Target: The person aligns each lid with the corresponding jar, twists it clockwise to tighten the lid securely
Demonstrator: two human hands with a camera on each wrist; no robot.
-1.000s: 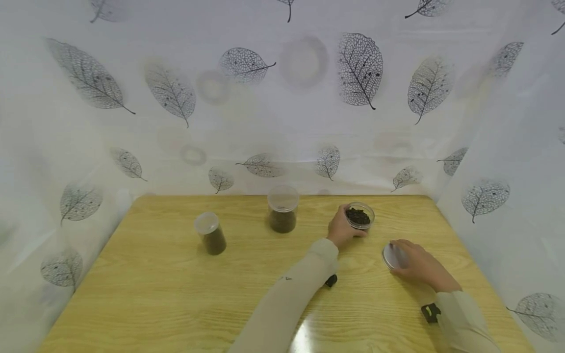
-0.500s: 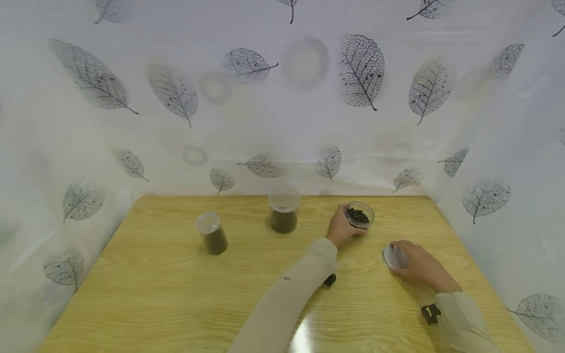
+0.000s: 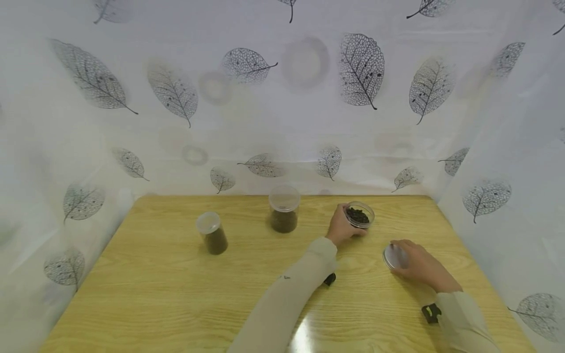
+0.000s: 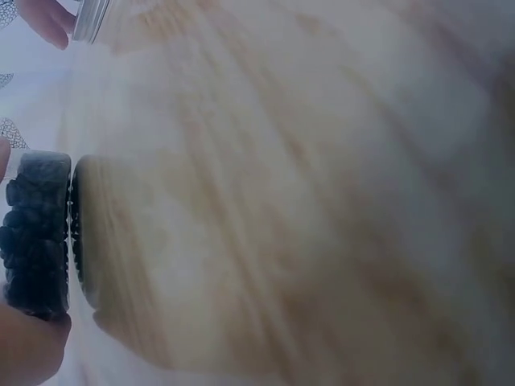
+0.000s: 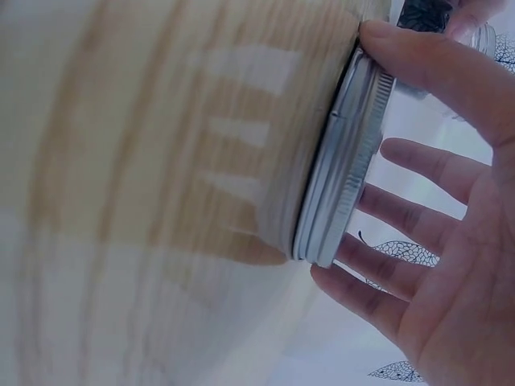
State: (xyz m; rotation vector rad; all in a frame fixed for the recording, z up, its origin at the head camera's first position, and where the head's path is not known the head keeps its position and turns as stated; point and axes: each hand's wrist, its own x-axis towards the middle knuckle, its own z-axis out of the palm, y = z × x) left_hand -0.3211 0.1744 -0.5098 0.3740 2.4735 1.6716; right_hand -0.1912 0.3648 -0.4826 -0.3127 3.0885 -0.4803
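At the back right of the table, my left hand (image 3: 341, 228) grips a clear open-topped jar (image 3: 358, 225) partly filled with dark lumpy pieces (image 3: 357, 215). In the left wrist view the jar (image 4: 36, 233) stands upright on the tabletop, fingers and thumb on opposite sides. Nearer and further right, my right hand (image 3: 419, 264) holds a silver screw lid (image 3: 392, 257) by its rim. The right wrist view shows the lid (image 5: 346, 161) lying flat at the table surface, the thumb on one edge and the fingers spread around the other side.
A wide clear lidded jar (image 3: 284, 220) with dark brown contents stands at the back middle. Left of it is a narrower jar (image 3: 215, 240) with a whitish lid. The wooden table (image 3: 167, 294) ends against a leaf-printed curtain (image 3: 300, 113) behind and at both sides.
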